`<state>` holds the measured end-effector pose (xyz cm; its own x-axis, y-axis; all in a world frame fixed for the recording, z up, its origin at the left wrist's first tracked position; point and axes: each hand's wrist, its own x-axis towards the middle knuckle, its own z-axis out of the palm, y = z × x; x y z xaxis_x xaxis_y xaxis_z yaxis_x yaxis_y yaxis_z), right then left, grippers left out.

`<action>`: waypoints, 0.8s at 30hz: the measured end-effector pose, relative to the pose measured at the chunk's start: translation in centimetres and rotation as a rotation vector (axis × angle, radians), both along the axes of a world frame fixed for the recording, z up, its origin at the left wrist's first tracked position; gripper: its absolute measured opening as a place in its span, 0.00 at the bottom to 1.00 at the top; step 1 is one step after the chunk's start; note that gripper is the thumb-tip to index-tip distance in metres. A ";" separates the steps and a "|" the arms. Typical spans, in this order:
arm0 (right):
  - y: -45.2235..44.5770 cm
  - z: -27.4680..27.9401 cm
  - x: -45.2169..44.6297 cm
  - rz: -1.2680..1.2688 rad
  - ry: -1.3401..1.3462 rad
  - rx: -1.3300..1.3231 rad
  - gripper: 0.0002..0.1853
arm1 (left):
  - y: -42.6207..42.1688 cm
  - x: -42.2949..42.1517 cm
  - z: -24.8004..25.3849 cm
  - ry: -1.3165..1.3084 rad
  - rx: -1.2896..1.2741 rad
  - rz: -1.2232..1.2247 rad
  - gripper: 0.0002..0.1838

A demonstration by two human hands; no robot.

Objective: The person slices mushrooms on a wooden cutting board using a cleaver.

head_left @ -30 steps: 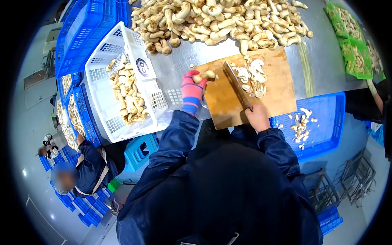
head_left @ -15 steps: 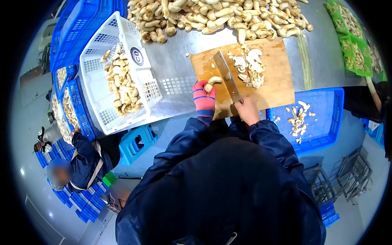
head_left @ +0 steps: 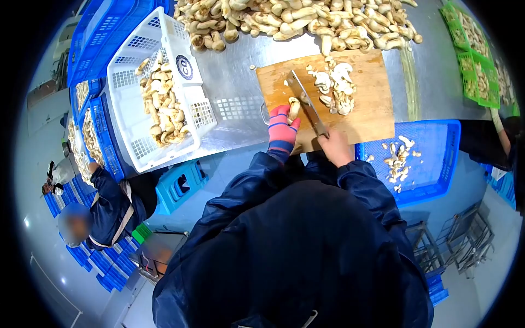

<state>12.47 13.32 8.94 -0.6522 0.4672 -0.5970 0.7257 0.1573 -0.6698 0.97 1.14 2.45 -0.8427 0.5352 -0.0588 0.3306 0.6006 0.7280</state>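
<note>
My left hand (head_left: 283,129), in a pink glove with blue stripes, grips a mushroom (head_left: 293,109) over the left part of the wooden cutting board (head_left: 373,99). Bare, my right hand (head_left: 336,147) is wrapped round the handle of a broad knife (head_left: 307,103). The blade points away from me, just right of the mushroom; I cannot tell whether they touch. Trimmed mushroom pieces (head_left: 343,90) lie on the board to the right of the blade. At the back of the steel table (head_left: 232,76) is a big heap of whole mushrooms (head_left: 295,21).
On the left stands a white basket (head_left: 127,117) partly filled with mushrooms. A blue crate (head_left: 432,183) with mushroom scraps sits low at the right. Green baskets (head_left: 471,82) stand far right. A person (head_left: 117,202) works at the left beside a blue stool (head_left: 183,186).
My left hand has shifted right, nearer the knife, and the mushroom in it has turned from lying sideways to pointing away from me. The knife has barely moved.
</note>
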 end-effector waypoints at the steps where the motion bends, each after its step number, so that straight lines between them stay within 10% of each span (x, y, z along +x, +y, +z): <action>1: 0.5 0.2 0.4 0.019 0.018 0.035 0.17 | 0.1 -0.2 0.7 -0.043 -0.044 -0.049 0.22; 21: 2.8 -1.7 -1.2 0.254 -0.016 0.123 0.14 | 0.6 -3.4 2.1 0.205 -0.282 -0.420 0.16; 24: 2.6 -1.2 -1.8 0.103 0.024 0.089 0.14 | -0.6 -4.9 0.1 -0.654 -0.018 -0.023 0.14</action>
